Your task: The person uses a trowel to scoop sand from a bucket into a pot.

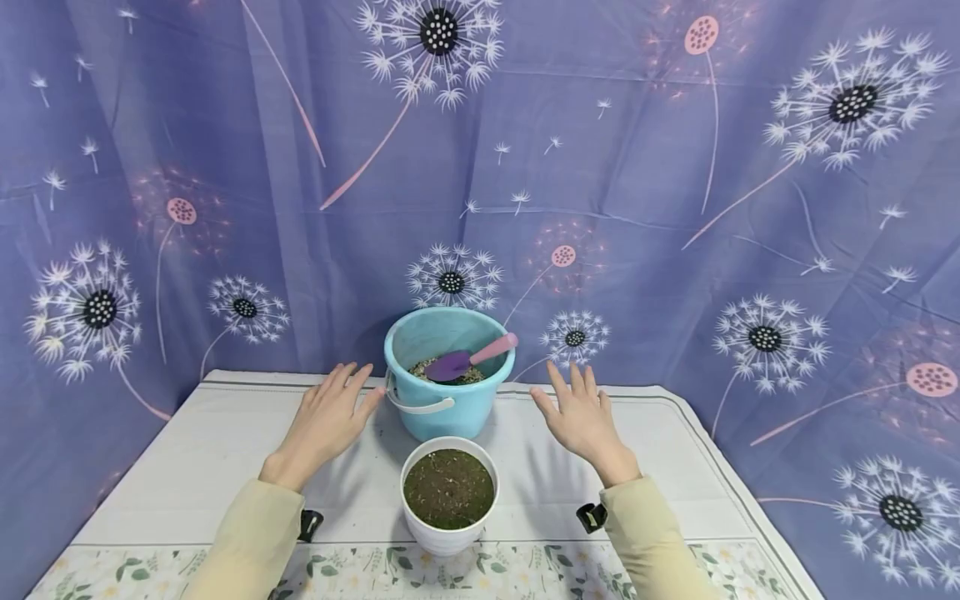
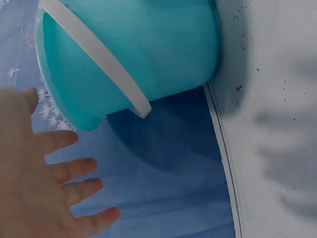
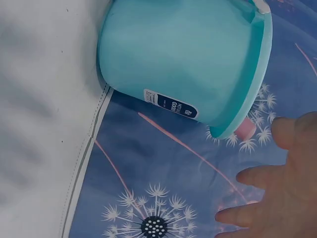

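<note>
A light blue bucket [image 1: 448, 417] stands at the back of the table, its white handle [image 1: 424, 407] hanging down in front. Inside it a trowel with a purple blade [image 1: 448, 366] and pink grip [image 1: 493, 347] lies on a dry, grainy mix [image 1: 422, 367]. Before the bucket is a white pot [image 1: 444, 540] filled with dark soil [image 1: 450, 490]. My left hand [image 1: 324, 423] hovers left of the bucket, fingers spread, thumb close to the handle's pivot side. On the other side my right hand [image 1: 581, 421] is held apart from the bucket with fingers spread. Both hands hold nothing.
The table has a white cover [image 1: 202, 467] with a floral strip [image 1: 360, 571] along the front. A purple-blue dandelion curtain [image 1: 600, 183] closes off the back and sides. Dark crumbs [image 2: 238, 89] dot the cover beside the bucket.
</note>
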Demonstrator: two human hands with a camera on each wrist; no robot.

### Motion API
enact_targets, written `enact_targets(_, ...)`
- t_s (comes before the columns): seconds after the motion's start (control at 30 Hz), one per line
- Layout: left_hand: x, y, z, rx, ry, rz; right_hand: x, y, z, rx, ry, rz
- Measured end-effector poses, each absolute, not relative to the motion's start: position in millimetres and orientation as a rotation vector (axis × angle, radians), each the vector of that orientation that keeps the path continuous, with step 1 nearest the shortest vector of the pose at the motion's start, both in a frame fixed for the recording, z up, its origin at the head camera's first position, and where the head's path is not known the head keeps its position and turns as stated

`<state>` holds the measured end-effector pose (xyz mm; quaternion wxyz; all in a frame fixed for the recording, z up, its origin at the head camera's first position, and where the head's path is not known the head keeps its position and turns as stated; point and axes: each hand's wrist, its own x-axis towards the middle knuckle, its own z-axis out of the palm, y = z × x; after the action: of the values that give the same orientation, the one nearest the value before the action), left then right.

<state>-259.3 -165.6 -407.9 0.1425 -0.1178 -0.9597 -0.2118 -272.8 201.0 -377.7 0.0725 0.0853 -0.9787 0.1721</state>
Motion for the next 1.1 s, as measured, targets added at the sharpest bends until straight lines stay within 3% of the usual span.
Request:
enact_targets(0.7, -294.3, -160.3, -403.1, -0.276, -2.65, -0.579, -308.3, 185.0, -348.8, 0.434, -2.847, 0.362)
enact_targets(1.1, -316.9, -158.3, -391.9, -0.174, -2.645, -0.845, -335.5, 168.4, -343.7, 0.534, -2.808, 0.162)
